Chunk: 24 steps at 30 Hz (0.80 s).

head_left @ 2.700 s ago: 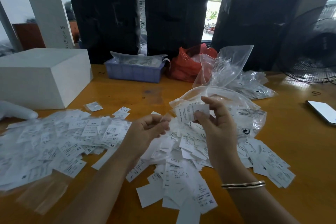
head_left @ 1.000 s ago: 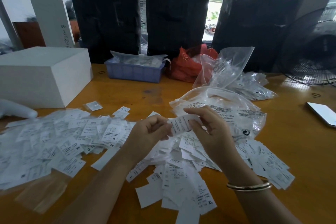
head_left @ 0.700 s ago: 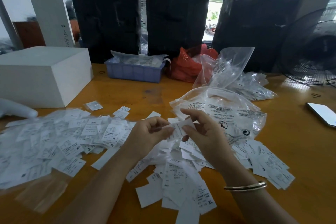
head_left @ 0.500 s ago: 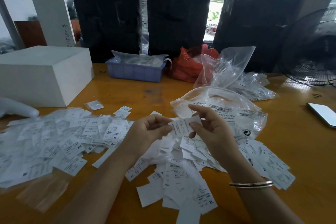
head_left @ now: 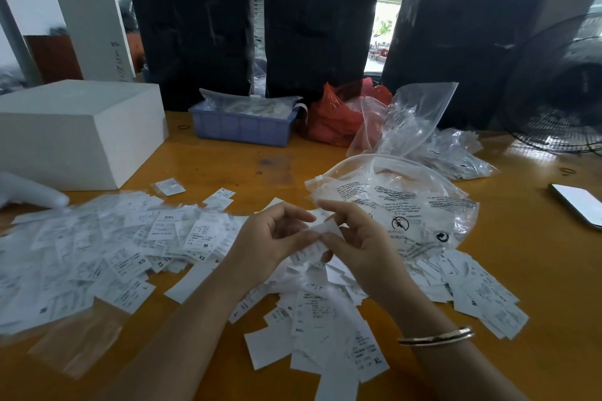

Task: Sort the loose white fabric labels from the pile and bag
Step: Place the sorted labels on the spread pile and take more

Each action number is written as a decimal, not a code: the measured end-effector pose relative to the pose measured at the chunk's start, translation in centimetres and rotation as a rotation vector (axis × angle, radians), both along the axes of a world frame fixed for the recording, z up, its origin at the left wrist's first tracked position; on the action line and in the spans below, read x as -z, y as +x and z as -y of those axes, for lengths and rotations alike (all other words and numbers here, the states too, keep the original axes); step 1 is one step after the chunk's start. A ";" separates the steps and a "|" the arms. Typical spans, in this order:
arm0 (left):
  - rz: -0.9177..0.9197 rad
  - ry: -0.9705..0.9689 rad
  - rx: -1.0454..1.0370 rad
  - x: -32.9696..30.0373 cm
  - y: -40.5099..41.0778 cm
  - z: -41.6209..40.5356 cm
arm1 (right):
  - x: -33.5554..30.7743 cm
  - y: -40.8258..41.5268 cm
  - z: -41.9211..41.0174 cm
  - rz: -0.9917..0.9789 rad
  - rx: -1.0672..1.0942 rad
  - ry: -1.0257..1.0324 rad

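White box [head_left: 78, 133], blue tray [head_left: 241, 132] behind label pile [head_left: 97, 247].

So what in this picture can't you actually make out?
All in the head view:
- Label pinched between left hand and right hand: fingers cover it, print unreadable.
- Left pile: motion blur smears most text.
- Blue tray: contents blurred under plastic.
- Red bag: opaque, contents hidden.
- White object: cut off by left edge, unidentifiable.
- Phone: cut by right edge.

Bright daylight from rear openings, glare on table [head_left: 537, 270], blurred, bowed edges.
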<state>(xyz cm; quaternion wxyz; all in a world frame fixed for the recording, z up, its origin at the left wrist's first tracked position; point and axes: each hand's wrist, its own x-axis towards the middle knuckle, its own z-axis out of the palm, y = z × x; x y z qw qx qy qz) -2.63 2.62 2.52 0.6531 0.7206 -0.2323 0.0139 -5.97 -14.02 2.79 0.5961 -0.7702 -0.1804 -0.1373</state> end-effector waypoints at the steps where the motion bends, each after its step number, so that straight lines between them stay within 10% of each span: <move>1: 0.015 0.003 -0.004 0.0 0.0 0.0 | 0.1 0.1 -0.3 -0.010 0.012 0.010; 18: 0.022 -0.046 -0.105 0.4 0.2 0.1 | 0.7 -0.3 -0.9 -0.141 0.020 0.206; 24: -0.007 -0.107 -0.161 0.6 0.5 0.2 | 1.6 -0.4 -2.3 0.113 0.192 -0.333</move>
